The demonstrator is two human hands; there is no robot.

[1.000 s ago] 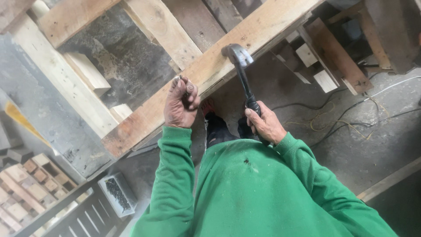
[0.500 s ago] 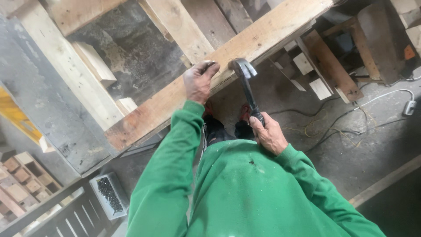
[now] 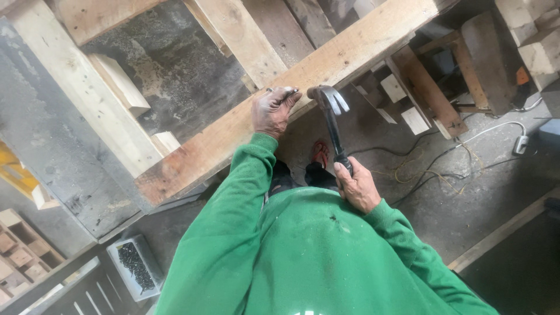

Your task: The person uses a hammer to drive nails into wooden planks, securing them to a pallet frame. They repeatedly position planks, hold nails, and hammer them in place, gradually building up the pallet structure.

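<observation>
My left hand [image 3: 273, 109], dark with grime, rests on the near edge of a long wooden board [image 3: 350, 49] that runs diagonally across a pallet frame; its fingertips pinch something small, too tiny to make out. My right hand [image 3: 357, 185] grips the black handle of a claw hammer [image 3: 330, 111]. The hammer's steel head hovers right beside my left fingertips, at the board's edge. Green sleeves cover both of my arms.
More pale boards [image 3: 87, 99] and short wooden blocks [image 3: 119, 84] form the pallet to the left. A white box of dark nails [image 3: 135, 267] sits on the floor at lower left. Cables [image 3: 443, 157] trail over the concrete at right, near stacked timber [image 3: 466, 64].
My left hand has slid rightward along the board toward the hammer head. The hammer head now sits close beside the fingertips, and the view has shifted with my head.
</observation>
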